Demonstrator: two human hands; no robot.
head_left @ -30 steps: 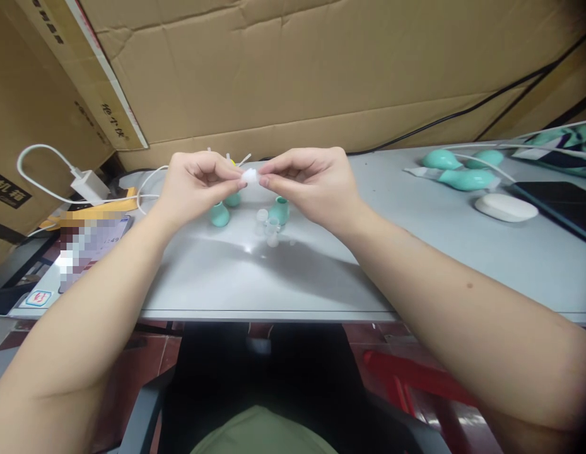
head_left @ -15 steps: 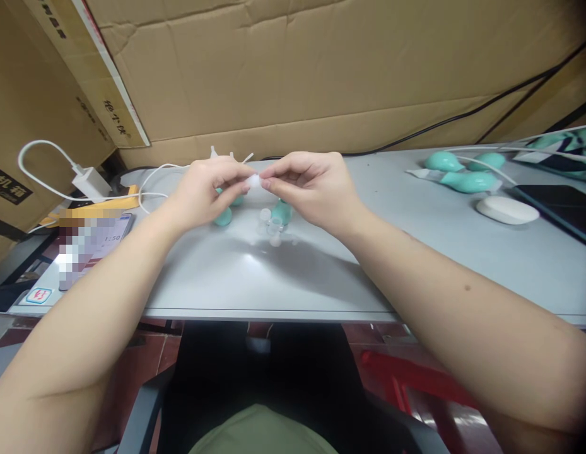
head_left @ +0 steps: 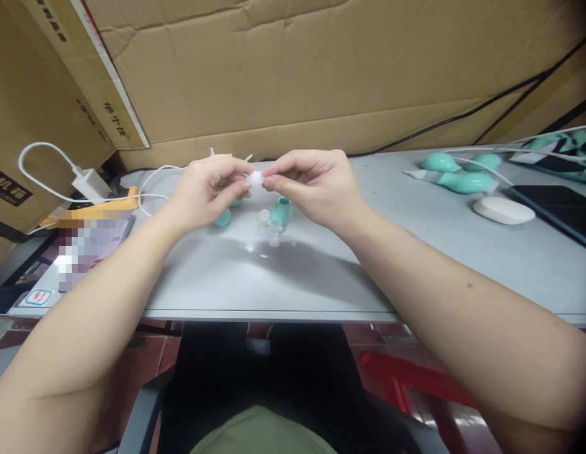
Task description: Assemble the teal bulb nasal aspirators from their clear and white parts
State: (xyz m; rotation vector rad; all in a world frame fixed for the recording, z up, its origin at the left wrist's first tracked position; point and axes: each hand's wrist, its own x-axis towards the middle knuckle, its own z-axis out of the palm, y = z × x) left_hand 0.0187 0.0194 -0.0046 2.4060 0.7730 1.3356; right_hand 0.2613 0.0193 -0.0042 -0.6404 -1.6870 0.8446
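A small white translucent plastic piece (head_left: 255, 178) is pinched between my two hands above the desk; its exact kind is too small to tell. My left hand (head_left: 212, 189) grips its left side with thumb and forefinger. From the other side, my right hand (head_left: 316, 183) holds it with thumb and fingertips. Just below on the desk lies a teal bulb (head_left: 281, 213) with an open mouth. Beside it are several small clear plastic parts (head_left: 274, 228). Another teal bulb (head_left: 222, 218) is partly hidden behind my left hand.
At the right lie several teal bulbs (head_left: 467, 182), a white rounded case (head_left: 504, 210) and a dark flat device (head_left: 557, 208). To the left are a phone (head_left: 103, 246), a yellow power strip (head_left: 108, 204) and a white charger (head_left: 91, 185) with its cable. Cardboard (head_left: 250, 75) stands behind the desk.
Both hands stay nearly in place, still pinching the white piece. My fingers have shifted slightly, and a little more of the piece shows between them.
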